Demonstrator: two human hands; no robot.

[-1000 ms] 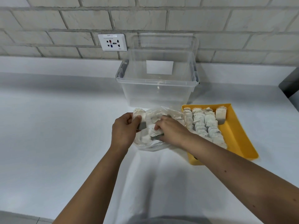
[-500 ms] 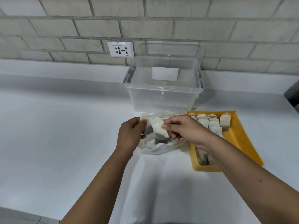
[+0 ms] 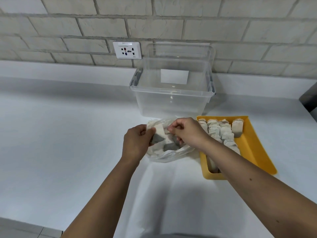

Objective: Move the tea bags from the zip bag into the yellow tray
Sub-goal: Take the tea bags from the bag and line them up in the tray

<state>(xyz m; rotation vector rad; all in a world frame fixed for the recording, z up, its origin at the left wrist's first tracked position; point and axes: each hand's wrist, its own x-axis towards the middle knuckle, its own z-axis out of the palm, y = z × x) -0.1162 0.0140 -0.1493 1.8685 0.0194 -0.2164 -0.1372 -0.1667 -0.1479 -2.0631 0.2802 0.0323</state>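
Tea bag [image 3: 158, 133] clamped between thumb and curled fingers of left hand [image 3: 136, 143], held up just over zip bag [image 3: 171, 156]. Just beside that grip, right hand [image 3: 186, 133], fingertips pinched together on the tea bag's top right corner. Directly below both grips, loose tea bags [image 3: 169, 146] inside the zip bag. Near, to the right of the second grip, yellow tray [image 3: 253, 148] with rows of tea bags [image 3: 218, 133] lined up in it. Beyond both hands, clear bin [image 3: 171, 102] on white counter [image 3: 68, 143].
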